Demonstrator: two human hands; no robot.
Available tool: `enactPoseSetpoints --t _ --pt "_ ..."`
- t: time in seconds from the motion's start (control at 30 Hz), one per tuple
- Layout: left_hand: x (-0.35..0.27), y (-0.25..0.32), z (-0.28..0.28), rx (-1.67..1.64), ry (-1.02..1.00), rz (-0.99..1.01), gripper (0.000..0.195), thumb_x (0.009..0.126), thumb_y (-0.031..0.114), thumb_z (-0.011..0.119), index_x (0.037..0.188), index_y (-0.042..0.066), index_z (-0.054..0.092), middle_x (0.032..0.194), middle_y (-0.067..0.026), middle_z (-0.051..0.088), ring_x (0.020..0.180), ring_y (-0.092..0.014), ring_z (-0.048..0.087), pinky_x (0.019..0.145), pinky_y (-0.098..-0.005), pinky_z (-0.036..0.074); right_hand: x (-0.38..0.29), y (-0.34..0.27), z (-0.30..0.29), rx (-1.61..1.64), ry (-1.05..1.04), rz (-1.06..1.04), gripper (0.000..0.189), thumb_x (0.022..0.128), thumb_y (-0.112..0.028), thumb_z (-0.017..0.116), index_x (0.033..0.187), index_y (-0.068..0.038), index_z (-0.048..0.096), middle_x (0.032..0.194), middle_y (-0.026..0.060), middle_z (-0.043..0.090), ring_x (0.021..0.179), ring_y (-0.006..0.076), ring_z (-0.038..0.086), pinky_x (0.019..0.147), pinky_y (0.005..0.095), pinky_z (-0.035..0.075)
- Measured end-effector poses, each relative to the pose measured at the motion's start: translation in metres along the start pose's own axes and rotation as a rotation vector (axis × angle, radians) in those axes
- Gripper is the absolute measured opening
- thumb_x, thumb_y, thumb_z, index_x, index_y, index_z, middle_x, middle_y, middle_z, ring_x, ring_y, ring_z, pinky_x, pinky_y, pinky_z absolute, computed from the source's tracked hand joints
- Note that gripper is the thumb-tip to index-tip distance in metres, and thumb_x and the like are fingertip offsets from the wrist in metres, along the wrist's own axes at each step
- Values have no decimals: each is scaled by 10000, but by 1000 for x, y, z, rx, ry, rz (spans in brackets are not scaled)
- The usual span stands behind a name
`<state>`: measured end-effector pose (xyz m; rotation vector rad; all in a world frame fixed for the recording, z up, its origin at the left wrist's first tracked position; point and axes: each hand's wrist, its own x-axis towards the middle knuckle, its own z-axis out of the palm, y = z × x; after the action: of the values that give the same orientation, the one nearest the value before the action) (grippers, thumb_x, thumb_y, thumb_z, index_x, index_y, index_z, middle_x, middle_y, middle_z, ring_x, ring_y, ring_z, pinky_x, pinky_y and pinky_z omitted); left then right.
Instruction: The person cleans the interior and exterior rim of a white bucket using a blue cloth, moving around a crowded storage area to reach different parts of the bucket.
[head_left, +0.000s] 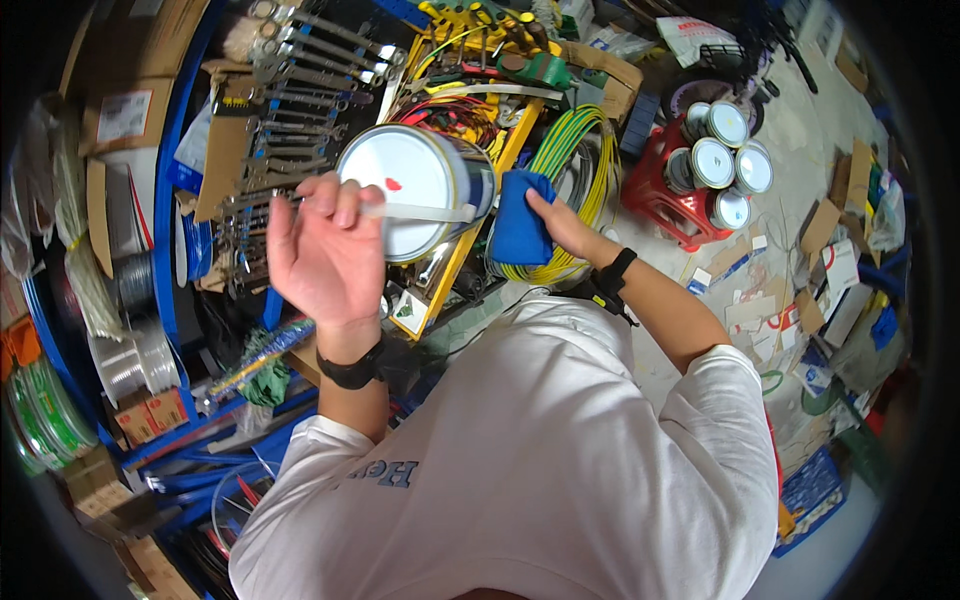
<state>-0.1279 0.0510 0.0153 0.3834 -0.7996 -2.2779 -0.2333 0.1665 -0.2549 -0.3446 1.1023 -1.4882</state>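
Note:
A large round metal can (405, 191) with a white lid, tilted towards me, is in front of my chest. A red mark shows on its lid. My left hand (326, 255) is palm up at the can's left, its fingers curled on the end of a pale strap-like handle (431, 213) that crosses the lid. To the right of the can, my right hand (562, 221) grips a folded blue cloth (523, 217). The cloth is close to the can's side; whether they touch cannot be told.
Wrenches (300, 75) lie in rows beyond the can. A yellow-edged tool tray (517, 135) holds pliers and wires. Coiled yellow-green cable (600, 150) lies behind my right hand. Several smaller cans (712, 161) stand on a red plastic stool (667, 202). Blue shelving (166, 187) rises at left.

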Motion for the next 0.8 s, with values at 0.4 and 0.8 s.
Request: enactPoseSetpoints --t 0.4,0.8 --pt "-46 10 -31 412 125 -328 283 911 317 332 820 69 433 570 47 283 456 -53 228 422 -192 206 -48 -45 -39 104 212 47 453 889 -344 387 1199 -13 367 1145 66 459 1040 146 457 898 284 360" --pt "-85 32 -49 1020 -36 -116 406 898 345 365 653 36 460 549 2 380 519 -78 353 474 -234 315 -37 -71 102 -256 -272 136 557 907 -426 180 1209 2 370 1174 122 454 1079 204 442 928 311 327"
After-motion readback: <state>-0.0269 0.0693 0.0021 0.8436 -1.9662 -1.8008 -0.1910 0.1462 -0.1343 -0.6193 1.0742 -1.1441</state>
